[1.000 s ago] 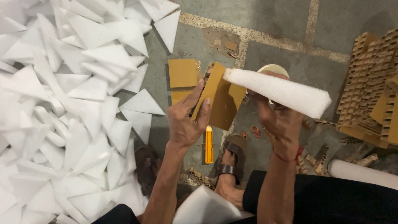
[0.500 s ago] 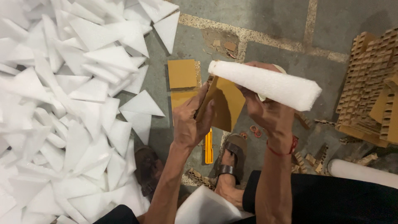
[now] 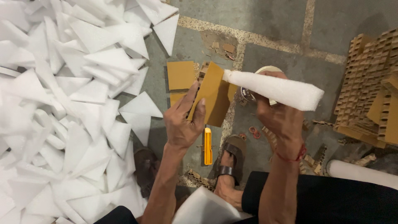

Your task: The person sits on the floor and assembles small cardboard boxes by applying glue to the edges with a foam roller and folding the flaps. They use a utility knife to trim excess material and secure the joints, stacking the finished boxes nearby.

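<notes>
The left hand (image 3: pixel 182 126) is pinching a tan cardboard piece (image 3: pixel 213 93) upright while the right hand (image 3: pixel 280 118) is gripping a rolled white foam strip (image 3: pixel 275 88) against its top edge; keeping both steady above the floor (image 3: pixel 282 29) should help alignment

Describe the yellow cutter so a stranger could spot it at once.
Start from the big heap of white foam triangles on the left and move right across the grey floor. Just below the left hand, beside the sandalled foot, lies the cutter: the only slim, bright yellow bar there.
</notes>
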